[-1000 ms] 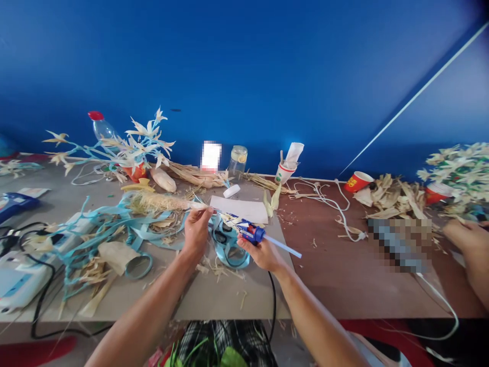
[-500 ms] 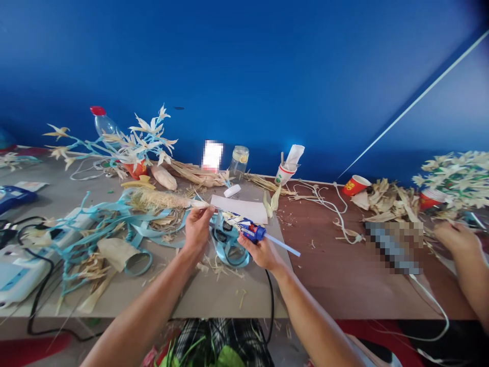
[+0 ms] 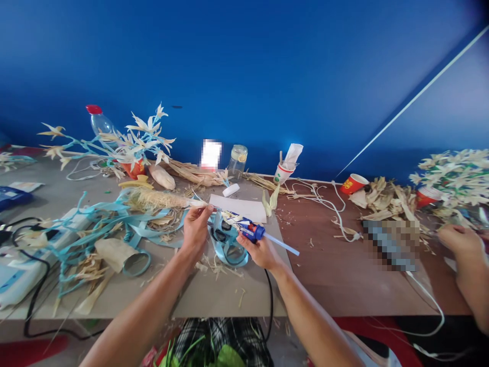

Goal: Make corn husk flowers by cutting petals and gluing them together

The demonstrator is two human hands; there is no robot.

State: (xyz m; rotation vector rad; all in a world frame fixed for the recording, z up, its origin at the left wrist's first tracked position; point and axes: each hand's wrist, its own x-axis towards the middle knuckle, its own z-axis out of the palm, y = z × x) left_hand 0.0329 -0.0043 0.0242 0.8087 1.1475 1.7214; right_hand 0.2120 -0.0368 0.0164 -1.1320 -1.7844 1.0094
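Glue gun (image 3: 252,231), seen from my head, is above the table (image 3: 214,303): my right hand (image 3: 260,250) curls round its body, nose leftward, probably so it meets my left hand (image 3: 195,228), fingertips pinched on what seems a pale strip (image 3: 197,204).

a blue wall (image 3: 244,66) rises behind the surface (image 3: 328,278). toward its left end stands a clear bottle (image 3: 101,123) with a red cap, partly hidden. near the middle is a see-through jar (image 3: 238,162), a white lid (image 3: 231,190) lying just in front of it. farther right, a white cup (image 3: 282,174) leans, folded paper (image 3: 294,154) sticking out. a red cup (image 3: 354,184) tilts near a white cable (image 3: 357,236); nearer lies a pixelated device (image 3: 389,245) with a pale cord (image 3: 443,317).
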